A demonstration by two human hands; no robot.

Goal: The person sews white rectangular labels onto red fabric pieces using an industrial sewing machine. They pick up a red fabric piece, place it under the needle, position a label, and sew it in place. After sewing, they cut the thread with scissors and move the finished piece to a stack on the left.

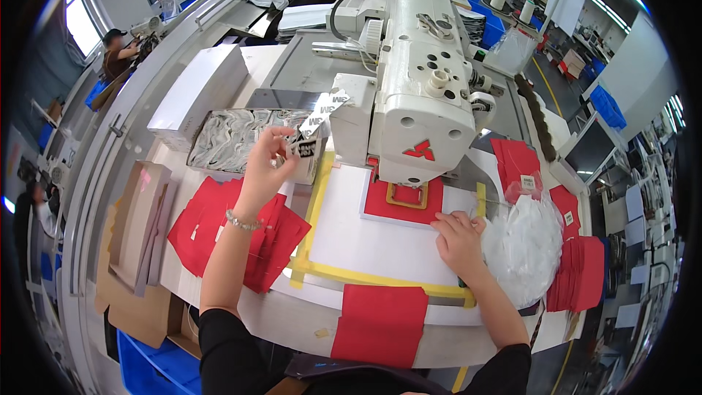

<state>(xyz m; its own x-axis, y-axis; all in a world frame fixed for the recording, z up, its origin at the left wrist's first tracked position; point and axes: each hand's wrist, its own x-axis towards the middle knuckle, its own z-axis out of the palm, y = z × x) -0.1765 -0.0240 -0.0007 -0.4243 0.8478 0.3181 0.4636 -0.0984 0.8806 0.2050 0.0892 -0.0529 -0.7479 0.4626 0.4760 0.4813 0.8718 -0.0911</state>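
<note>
In the middle of the frame, a little to the left, your left hand (265,162) is raised above the table and pinches a small black-and-white label (303,149) between thumb and fingertips. The label is just in front of the open box of silvery pieces (232,139), which lies in the upper left part of the work surface, beside a closed white box (197,93).

Lower and to the right, your right hand (459,238) lies flat on the white board (365,238) with the fingers stretched out; it holds nothing (the fingers only press on the surface). This board has a border of yellow tape (369,276) on its left and lower sides. Just above your right hand, a red fabric piece (380,202) sits under the head of the white sewing machine (420,80), and a tan rectangular frame (406,195) rests on it.

At the left of the frame, under your left forearm, there is a spread stack of red pieces (208,227). One more red piece (380,322) lies at the lower centre, near the table edge. At the right, a crumpled clear plastic bag (523,241) touches your right hand, and more red pieces (581,271) are stacked beside it.
</note>
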